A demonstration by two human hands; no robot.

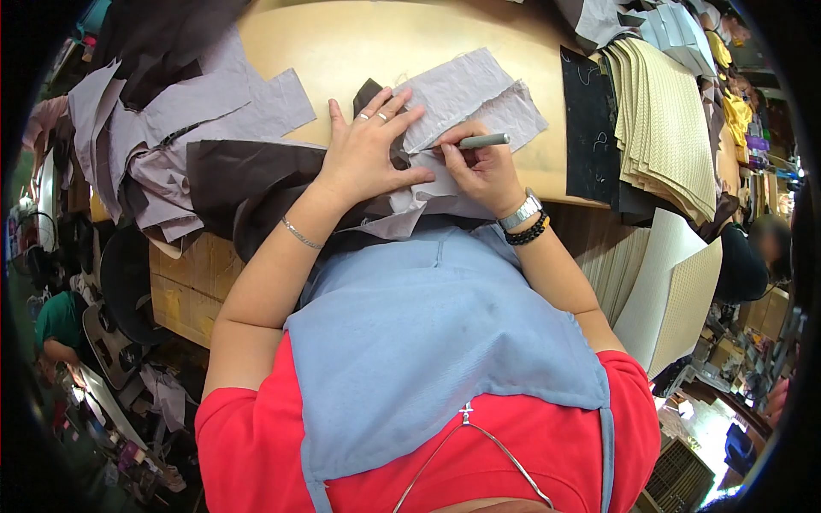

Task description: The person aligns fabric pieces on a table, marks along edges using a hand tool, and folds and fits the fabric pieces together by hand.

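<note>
My right hand [482, 171] grips a grey pen [486, 141], its tip down at the edge of the light grey fabric piece [457, 85]. Spread flat, my left hand [366, 154] presses on the fabric just left of the pen tip. Dark brown fabric [248, 175] lies under and beside the left hand, and part of it shows above the fingers. The cloth looks brown on one face and pale grey on the other. Near the table edge, folds of it hang towards the blue apron [445, 333]. My left palm hides where the layers meet.
A heap of grey and brown fabric [188, 111] covers the table's left side. To the right are a black strip [590, 128] and a stack of cream textured sheets [663, 120]. More sheets [671, 291] stand below the table edge. A cardboard box [192, 286] sits lower left.
</note>
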